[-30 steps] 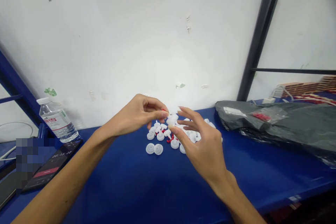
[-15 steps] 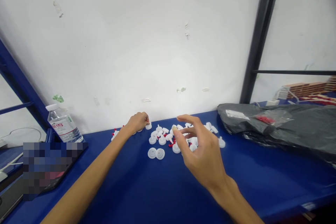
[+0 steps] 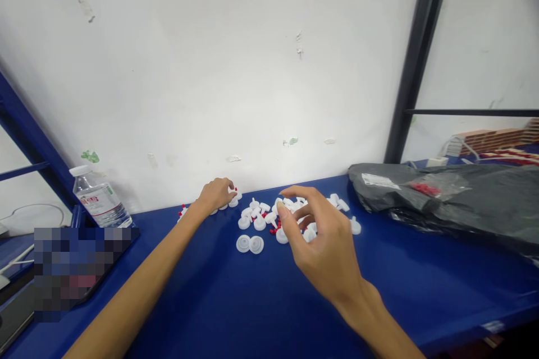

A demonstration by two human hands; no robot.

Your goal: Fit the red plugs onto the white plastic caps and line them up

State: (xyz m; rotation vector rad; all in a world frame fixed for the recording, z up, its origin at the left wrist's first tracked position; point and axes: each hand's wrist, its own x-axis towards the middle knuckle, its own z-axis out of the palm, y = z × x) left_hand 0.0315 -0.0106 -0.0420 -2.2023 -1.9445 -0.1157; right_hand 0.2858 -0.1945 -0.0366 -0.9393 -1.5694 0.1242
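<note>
My left hand (image 3: pixel 217 193) is at the back edge of the blue table, thumb and index finger slightly apart beside a white nozzle cap (image 3: pixel 238 194) with a red tip. More white caps (image 3: pixel 233 202) stand in a row there, partly hidden by that hand. My right hand (image 3: pixel 324 230) hovers over a pile of loose white nozzle caps (image 3: pixel 259 223), its thumb and curved fingers spread with nothing visible between them. Small red tips (image 3: pixel 275 228) lie among the pile. In front of it, two round white caps (image 3: pixel 250 244) lie side by side, nozzles not showing.
A water bottle (image 3: pixel 100 199) stands at the left near the wall, behind a dark, partly pixelated flat object (image 3: pixel 122 247). On the right, a grey plastic bag (image 3: pixel 463 196) carries a clear packet of red pieces (image 3: pixel 426 188). The blue tabletop (image 3: pixel 236 308) extends toward me.
My left hand has shifted slightly left off the white cap at the back; a red tip now shows on it. My right hand stays nearly still. The view has tilted a little.
</note>
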